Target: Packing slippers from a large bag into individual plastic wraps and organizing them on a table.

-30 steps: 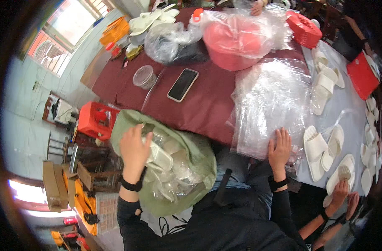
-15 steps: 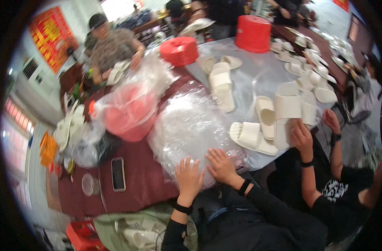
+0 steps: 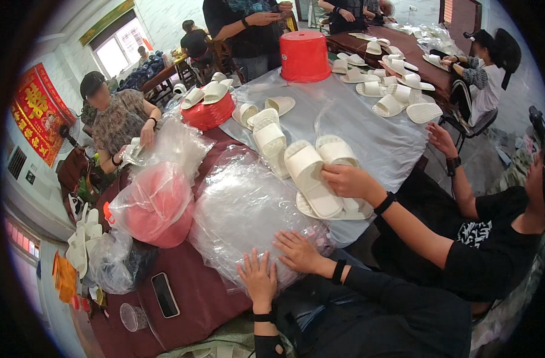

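A stack of clear plastic bags [image 3: 242, 200] lies in front of me on the dark red tablecloth [image 3: 210, 310]. Flat on its near edge rests my left hand [image 3: 259, 280], fingers spread. My right hand [image 3: 299, 253] lies palm down beside it, fingers stretched out, holding nothing. Just beyond the stack, a co-worker's hand [image 3: 347, 181] on my right grips a pair of cream slide slippers [image 3: 308, 173]. Another cream slipper [image 3: 269, 140] sits to the left of that pair, on the grey plastic sheet [image 3: 368, 134].
Left of the stack stands a bagged pink-red container [image 3: 156, 209]. A phone [image 3: 165, 295] and a clear cup [image 3: 133, 317] lie nearer. Red stools [image 3: 305, 56] and several slippers [image 3: 397, 98] are farther back. A co-worker [image 3: 120, 116] handles a slipper at far left.
My view has lifted and shifted, so the table appears lower. The co-worker on my right has moved the slipper pair leftward, toward the bag stack. My hands stay on the bags.
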Demonstrator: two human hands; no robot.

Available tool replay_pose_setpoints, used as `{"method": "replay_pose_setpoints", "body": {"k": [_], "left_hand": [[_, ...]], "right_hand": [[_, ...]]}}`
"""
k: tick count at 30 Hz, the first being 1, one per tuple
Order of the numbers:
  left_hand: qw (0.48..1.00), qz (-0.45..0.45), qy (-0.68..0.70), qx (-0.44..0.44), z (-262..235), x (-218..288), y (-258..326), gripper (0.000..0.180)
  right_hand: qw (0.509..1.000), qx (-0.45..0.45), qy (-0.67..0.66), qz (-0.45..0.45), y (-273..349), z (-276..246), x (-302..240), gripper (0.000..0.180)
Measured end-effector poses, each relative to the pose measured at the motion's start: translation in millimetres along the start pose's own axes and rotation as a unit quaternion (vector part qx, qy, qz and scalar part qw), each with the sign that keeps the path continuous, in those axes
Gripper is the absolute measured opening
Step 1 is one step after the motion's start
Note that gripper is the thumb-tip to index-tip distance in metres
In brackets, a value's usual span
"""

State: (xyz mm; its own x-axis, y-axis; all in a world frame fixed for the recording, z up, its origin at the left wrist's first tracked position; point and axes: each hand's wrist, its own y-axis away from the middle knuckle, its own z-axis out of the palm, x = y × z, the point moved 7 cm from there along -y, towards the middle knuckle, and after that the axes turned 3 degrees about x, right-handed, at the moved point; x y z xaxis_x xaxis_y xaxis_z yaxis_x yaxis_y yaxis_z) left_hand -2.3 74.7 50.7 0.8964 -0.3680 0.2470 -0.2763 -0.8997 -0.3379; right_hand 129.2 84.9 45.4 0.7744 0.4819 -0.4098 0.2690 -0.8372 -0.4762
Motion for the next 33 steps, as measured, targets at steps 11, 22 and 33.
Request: {"method": "replay_pose_setpoints", "body": {"k": [11, 22, 33], "left_hand": [[1.000, 0.006, -0.013, 0.002, 0, 1, 0, 0.035], [1.000, 0.008, -0.007, 0.019, -2, 0, 1, 0.038], [1.000, -0.003, -0.002, 0.019, 2, -5, 1, 0.038]], "right_hand": [[0.995, 0.063, -0.080, -0.003, -18, -54, 8, 0.034], [0.930, 0.257, 0.121, 0.232, -26, -149, 75, 0.028], [0.960, -0.060, 0.116, 0.249, -70, -121, 158, 0.058]]}}
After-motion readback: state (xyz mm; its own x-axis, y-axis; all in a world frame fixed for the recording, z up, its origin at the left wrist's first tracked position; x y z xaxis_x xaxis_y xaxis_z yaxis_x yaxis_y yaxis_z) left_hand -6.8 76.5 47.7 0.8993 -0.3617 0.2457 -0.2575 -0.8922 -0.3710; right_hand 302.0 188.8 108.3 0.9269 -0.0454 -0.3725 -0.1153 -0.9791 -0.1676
